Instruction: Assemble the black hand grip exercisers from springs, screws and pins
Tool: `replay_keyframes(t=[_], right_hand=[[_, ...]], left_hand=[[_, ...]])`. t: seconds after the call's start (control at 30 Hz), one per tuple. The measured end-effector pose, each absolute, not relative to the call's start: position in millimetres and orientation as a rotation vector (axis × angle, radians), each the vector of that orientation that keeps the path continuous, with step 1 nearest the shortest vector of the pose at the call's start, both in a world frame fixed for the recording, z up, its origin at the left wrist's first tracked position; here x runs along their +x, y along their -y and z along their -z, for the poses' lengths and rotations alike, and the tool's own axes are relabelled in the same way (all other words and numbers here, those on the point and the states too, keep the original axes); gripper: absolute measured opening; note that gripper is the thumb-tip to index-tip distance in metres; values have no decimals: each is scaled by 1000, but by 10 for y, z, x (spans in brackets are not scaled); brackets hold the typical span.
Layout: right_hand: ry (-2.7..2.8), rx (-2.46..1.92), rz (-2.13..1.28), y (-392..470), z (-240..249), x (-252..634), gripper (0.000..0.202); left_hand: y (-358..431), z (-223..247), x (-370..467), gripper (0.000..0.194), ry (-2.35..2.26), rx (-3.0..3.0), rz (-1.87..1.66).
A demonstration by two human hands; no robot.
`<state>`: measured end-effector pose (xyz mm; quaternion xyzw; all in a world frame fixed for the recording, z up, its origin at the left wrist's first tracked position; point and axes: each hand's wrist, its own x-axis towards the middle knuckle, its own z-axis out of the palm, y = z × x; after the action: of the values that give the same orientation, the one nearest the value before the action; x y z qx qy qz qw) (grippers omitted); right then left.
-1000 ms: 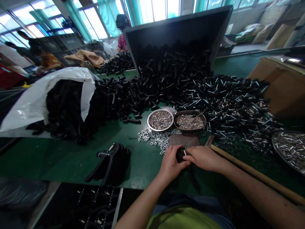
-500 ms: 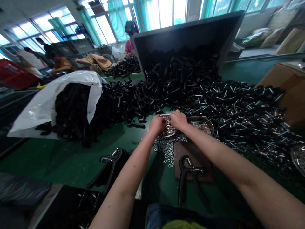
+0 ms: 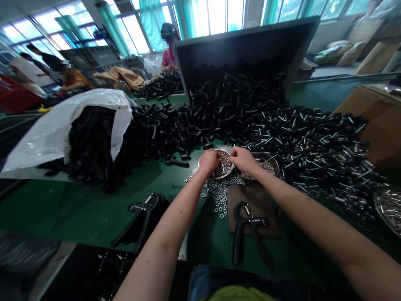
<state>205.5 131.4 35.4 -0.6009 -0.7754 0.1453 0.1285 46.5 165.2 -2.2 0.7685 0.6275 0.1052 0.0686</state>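
Over the left side of a round dish of small metal parts [image 3: 224, 167] is my left hand [image 3: 209, 160], its fingers closed together on something too small to make out. My right hand [image 3: 242, 159] is at the dish's right edge, thumb and fingers pinched; what they hold is too small to name. Beside it, a second dish of metal parts [image 3: 267, 166] is partly behind my right wrist. Loose nuts [image 3: 221, 198] lie below the dishes. A black hand grip with a spring [image 3: 249, 225] rests on a brown plate [image 3: 233, 194].
Black handles [image 3: 232, 92] spill from a tilted grey bin [image 3: 250, 39]. A white bag of black parts [image 3: 56, 129] is at left, more assembled grips [image 3: 147, 213] nearer. Bolts with black knobs [image 3: 297, 138] and a cardboard box [image 3: 372, 121] are at right. Several people work behind.
My hands have moved apart over the dish, the right one shifting right. The view has shifted slightly, showing more of the dish between them.
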Motion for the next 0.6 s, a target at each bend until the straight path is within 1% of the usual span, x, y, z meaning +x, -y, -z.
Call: replay_keyframes(t=[0.07, 0.17, 0.33, 0.4, 0.43, 0.5, 0.57, 0.6], right_hand=[[2302, -1728, -506, -1089, -335, 2218, 19], [2419, -1705, -628, -690, -239, 2455, 26], [2543, -1790, -690, -198, -140, 2700, 31], [2544, -1803, -685, -117, -157, 2750, 30], [2506, -1790, -714, -93, -166, 2765, 27], [2317, -1710, -890, -63, -159, 2776, 23], [2054, -1604, -1092, -39, -106, 2754, 21], [1975, -1566, -1128, -28, -64, 2732, 22]], left_hand=[[-1673, 28, 522, 14, -1877, 2301, -308], [-1673, -8, 568, 13, -1875, 2281, -348], [-1491, -155, 515, 27, -1903, 2234, -560], [-1303, -166, 484, 28, -1823, 2138, -722], [-1176, -149, 474, 27, -1740, 2032, -815], [-861, -79, 469, 23, -1513, 1720, -968], [-495, 20, 483, 19, -1310, 1412, -1000], [-312, 71, 497, 18, -1242, 1308, -980]])
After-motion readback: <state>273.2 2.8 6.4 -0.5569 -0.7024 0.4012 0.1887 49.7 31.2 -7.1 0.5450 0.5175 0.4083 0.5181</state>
